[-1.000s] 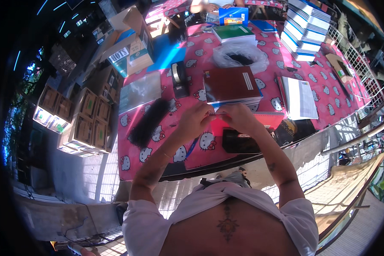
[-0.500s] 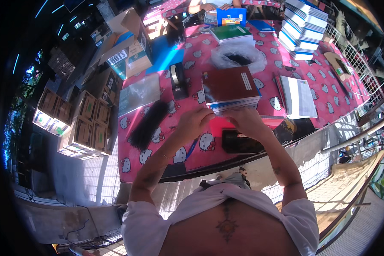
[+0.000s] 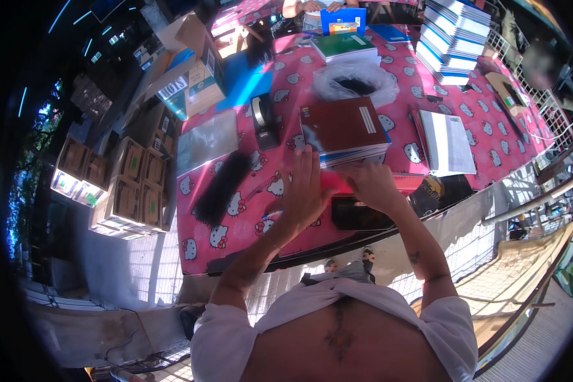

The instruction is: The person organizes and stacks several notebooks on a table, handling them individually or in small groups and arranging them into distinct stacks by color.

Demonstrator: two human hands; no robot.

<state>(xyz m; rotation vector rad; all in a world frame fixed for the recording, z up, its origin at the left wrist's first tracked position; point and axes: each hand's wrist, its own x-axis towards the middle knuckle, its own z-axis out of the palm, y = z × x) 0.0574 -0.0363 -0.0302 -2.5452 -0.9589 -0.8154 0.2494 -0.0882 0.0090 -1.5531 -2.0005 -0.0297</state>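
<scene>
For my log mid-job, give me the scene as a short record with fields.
Left hand: open, fingers extended, near the brown notebook
Right hand: at the red notebook, grip unclear
Table left: black bundle, tape dispenser
Table right: white notebook
Farther back: plastic bag, green notebook, tall stack

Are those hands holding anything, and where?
The right hand is at the left end of the red notebook; whether it grips can't be told. The left hand is spread open, gripping nothing.
</scene>
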